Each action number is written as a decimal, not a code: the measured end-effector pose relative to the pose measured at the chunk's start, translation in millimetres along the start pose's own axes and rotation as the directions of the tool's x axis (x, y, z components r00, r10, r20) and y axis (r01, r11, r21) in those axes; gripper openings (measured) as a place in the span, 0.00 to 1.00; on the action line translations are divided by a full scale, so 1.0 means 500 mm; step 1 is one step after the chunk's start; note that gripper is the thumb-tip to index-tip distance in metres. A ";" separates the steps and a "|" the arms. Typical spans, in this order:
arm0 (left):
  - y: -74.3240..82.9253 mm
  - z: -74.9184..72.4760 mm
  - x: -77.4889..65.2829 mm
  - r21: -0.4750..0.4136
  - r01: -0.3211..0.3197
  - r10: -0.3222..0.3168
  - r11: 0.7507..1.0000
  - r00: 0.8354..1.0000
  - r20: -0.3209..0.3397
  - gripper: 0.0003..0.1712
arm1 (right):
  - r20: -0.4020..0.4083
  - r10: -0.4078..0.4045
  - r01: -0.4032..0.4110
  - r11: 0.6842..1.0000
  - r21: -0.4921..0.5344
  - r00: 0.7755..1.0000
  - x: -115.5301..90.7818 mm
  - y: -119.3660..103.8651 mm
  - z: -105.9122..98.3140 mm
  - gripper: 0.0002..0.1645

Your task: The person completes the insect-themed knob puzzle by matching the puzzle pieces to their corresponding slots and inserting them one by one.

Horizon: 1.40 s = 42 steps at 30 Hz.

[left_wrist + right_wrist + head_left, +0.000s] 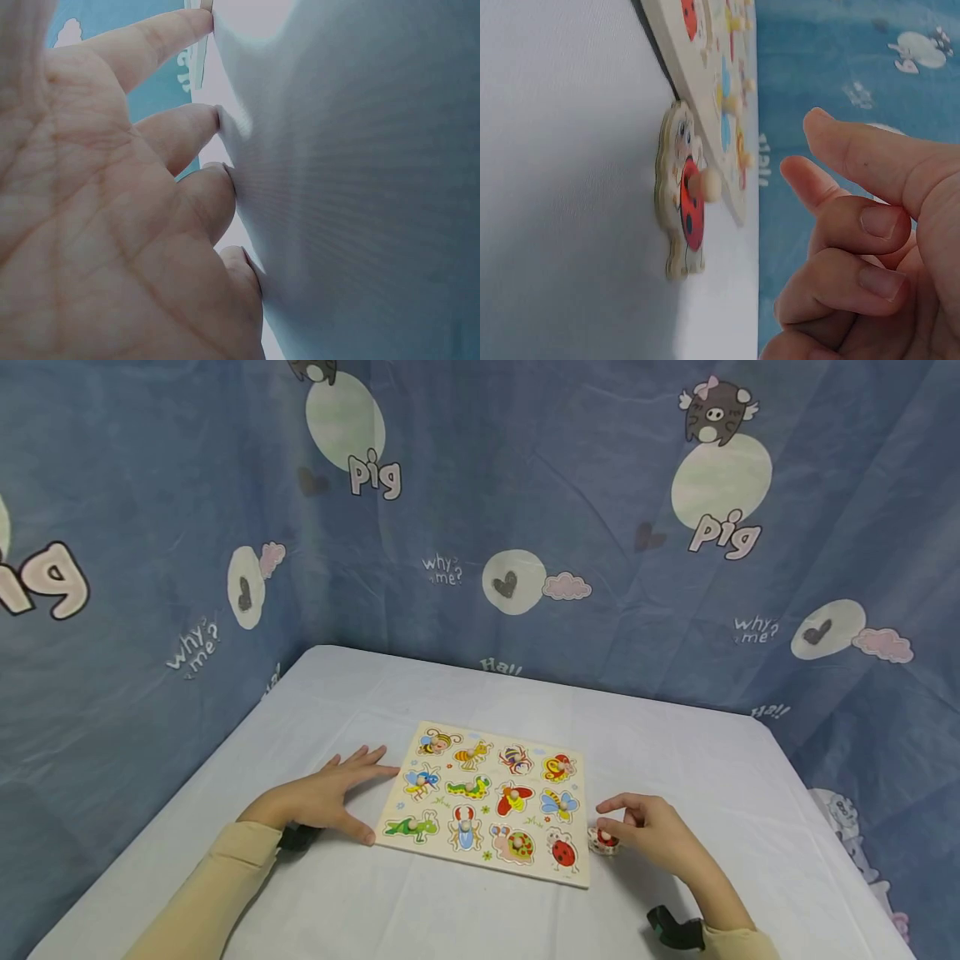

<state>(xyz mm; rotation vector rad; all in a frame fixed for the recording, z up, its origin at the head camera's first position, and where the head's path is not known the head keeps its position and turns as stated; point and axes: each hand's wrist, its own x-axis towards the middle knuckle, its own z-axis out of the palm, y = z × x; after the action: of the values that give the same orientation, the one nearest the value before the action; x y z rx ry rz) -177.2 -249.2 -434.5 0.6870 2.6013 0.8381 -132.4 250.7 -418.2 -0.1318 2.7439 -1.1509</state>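
A pale wooden peg puzzle board (480, 860) with several painted insects lies on the white table. Spread beside its left edge, my left hand (326, 795) has its thumb at the near left corner and its fingertips down on the cloth. A ladybug puzzle piece (686, 195) with a round wooden knob (706, 184) lies flat, just off the board's right edge. Above it hovers my right hand (651, 828), holding nothing, thumb and index finger apart and the other fingers loosely bent. The ladybug place (562, 853) on the board, at the near right corner, shows no knob.
White cloth (360, 693) covers the table on all sides of the board. A blue printed curtain (450, 635) hangs behind and along the left. A black wrist strap mount (675, 931) sits under my right wrist, close above the table.
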 end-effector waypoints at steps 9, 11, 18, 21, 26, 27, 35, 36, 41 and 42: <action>-0.002 -0.002 0.001 0.004 0.009 -0.009 1.000 1.000 0.006 0.64 | 0.044 -0.004 0.002 0.999 0.042 0.999 -0.003 0.023 -0.001 0.15; -0.004 -0.001 0.003 0.005 0.008 -0.008 1.000 1.000 0.003 0.64 | 0.058 -0.005 0.003 0.999 0.036 0.998 -0.003 0.029 0.000 0.14; -0.003 0.002 0.006 0.014 -0.003 0.003 1.000 1.000 0.007 0.64 | 0.106 -0.003 0.003 1.000 0.004 0.994 -0.009 0.045 0.005 0.09; -0.003 0.002 0.005 0.003 0.003 -0.003 1.000 1.000 0.005 0.64 | 0.109 -0.024 0.024 1.000 -0.001 0.994 -0.009 0.045 0.006 0.09; -0.001 -0.001 0.002 -0.001 0.005 -0.005 1.000 1.000 0.003 0.63 | 0.106 -0.043 0.046 0.999 -0.022 0.993 -0.007 0.047 0.004 0.08; -0.001 -0.001 0.002 0.002 0.006 -0.006 1.000 1.000 0.004 0.63 | 0.106 -0.048 0.052 0.998 -0.028 0.993 -0.007 0.048 0.003 0.08; -0.007 0.001 0.005 0.022 0.018 -0.018 1.000 1.000 0.002 0.64 | 0.106 -0.078 0.083 0.995 -0.048 0.991 -0.004 0.056 0.003 0.07; -0.009 0.001 0.005 0.026 0.019 -0.020 0.999 1.000 0.002 0.64 | 0.105 -0.078 0.084 0.995 -0.050 0.991 -0.004 0.056 0.003 0.07; -0.007 0.001 0.004 0.025 0.019 -0.019 0.999 1.000 0.002 0.64 | 0.097 -0.067 0.074 0.995 -0.073 0.993 -0.005 0.056 0.002 0.06; -0.005 0.001 0.003 0.024 0.016 -0.016 1.000 1.000 0.002 0.64 | 0.094 -0.066 0.073 0.995 -0.075 0.993 -0.005 0.056 0.002 0.06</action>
<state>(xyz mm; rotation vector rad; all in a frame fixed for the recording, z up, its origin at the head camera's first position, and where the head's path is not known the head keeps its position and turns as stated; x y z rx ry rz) -179.1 -250.1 -436.7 0.6721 2.6152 0.8027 -130.3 270.0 -438.5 -0.2844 2.7238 -1.0266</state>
